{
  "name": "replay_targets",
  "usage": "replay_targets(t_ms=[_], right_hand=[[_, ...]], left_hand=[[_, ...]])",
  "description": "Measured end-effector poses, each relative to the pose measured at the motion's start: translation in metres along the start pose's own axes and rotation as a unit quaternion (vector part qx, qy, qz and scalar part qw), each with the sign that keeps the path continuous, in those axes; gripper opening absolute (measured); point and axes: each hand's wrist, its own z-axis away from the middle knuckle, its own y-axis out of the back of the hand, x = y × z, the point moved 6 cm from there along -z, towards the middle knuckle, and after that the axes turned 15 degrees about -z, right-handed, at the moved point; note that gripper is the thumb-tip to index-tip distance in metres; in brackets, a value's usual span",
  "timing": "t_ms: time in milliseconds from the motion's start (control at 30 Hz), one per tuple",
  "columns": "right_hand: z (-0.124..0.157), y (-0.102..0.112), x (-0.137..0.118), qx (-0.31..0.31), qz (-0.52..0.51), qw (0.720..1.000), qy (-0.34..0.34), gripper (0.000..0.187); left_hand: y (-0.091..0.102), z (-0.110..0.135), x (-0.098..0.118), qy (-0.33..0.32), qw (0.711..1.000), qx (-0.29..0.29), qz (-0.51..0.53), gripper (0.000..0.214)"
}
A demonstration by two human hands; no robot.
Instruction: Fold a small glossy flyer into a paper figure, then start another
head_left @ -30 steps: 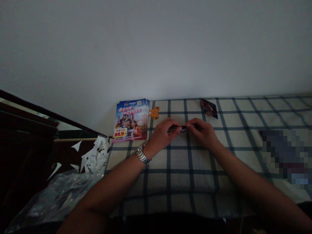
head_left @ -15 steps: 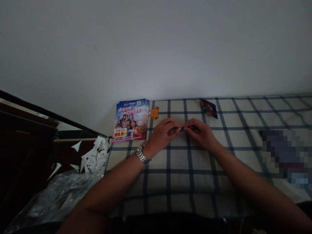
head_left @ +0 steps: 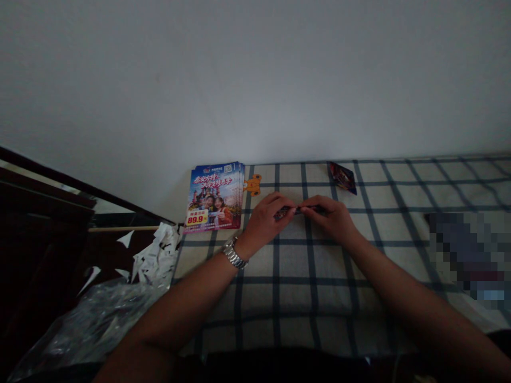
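My left hand, with a metal watch at the wrist, and my right hand meet over the checked cloth. Fingers and thumbs of both are closed on a dark, printed, folded flyer. Most of the flyer is hidden behind the fingers. To the left of my left hand lies a stack of colourful flyers, marked 89.9. Beyond my right hand, near the wall, rests a small dark folded flyer.
An orange bear figure is beside the stack on the checked cloth. White paper scraps and clear plastic lie off the left edge. A pixelated dark object is at right. The wall rises behind.
Both hands stay in nearly the same place, pinching the flyer. Slightly more of its printed surface shows by the left fingers and under the right hand.
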Motion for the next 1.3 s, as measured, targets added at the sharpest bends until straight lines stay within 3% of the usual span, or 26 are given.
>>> replay_targets(t_ms=[1300], right_hand=[[0.002,0.005,0.011,0.011,-0.04,0.995,-0.093,0.028]], left_hand=[[0.005,0.0,-0.004,0.028,0.999,0.017,-0.007,0.01]])
